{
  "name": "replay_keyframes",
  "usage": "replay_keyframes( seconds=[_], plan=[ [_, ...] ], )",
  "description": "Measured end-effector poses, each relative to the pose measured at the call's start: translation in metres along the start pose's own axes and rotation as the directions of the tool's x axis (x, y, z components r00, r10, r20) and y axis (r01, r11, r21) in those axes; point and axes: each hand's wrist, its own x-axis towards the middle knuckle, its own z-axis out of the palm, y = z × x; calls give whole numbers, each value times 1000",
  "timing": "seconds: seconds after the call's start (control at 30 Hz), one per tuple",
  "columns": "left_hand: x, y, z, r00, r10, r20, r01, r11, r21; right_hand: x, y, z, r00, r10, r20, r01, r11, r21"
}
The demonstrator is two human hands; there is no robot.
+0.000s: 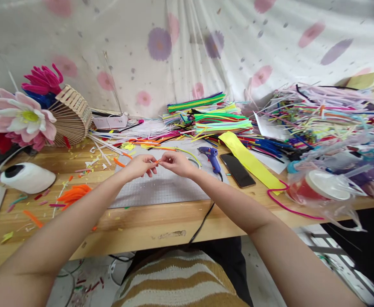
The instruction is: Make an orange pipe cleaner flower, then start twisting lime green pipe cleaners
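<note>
My left hand (140,166) and my right hand (176,164) meet above the grey cutting mat (161,187). Both pinch a small orange piece of pipe cleaner (156,162) between their fingertips. Its ends are mostly hidden by the fingers. Just behind my hands lie orange and yellow pipe cleaners (187,152) on the mat. A purple glue gun (210,157) rests to the right of my right hand, its black cord running off the table's front edge. Left of the mat sits a bunch of orange pipe cleaner pieces (74,195).
A black phone (238,169) and a yellow strip (250,160) lie right of the mat. Pipe cleaner bundles (221,123) pile up behind. A bagged cup (324,186) stands at the right edge. Thread spool (30,178), fan-shaped basket (71,115) and fuzzy flowers (25,115) occupy the left.
</note>
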Motion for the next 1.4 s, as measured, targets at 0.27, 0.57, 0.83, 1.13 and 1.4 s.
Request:
replay_keyframes(
  seconds=[0.27,0.57,0.83,1.13,1.4],
  plan=[
    [-4,3,-9,990,130,50,-119,976,-182,-4,10,23,932,361,12,-245,608,755],
    [-10,4,-16,958,73,276,-13,977,-214,1,13,11,955,231,186,-295,659,692],
    [-14,9,-2,975,190,114,-190,982,-18,9,12,-16,957,156,245,-264,817,513],
    [-1,0,21,969,245,-26,-241,964,115,11,10,-32,950,102,295,-207,912,353],
    [-1,-14,28,948,293,-126,-223,892,394,8,-2,-46,985,111,135,-135,974,183]
  ],
)
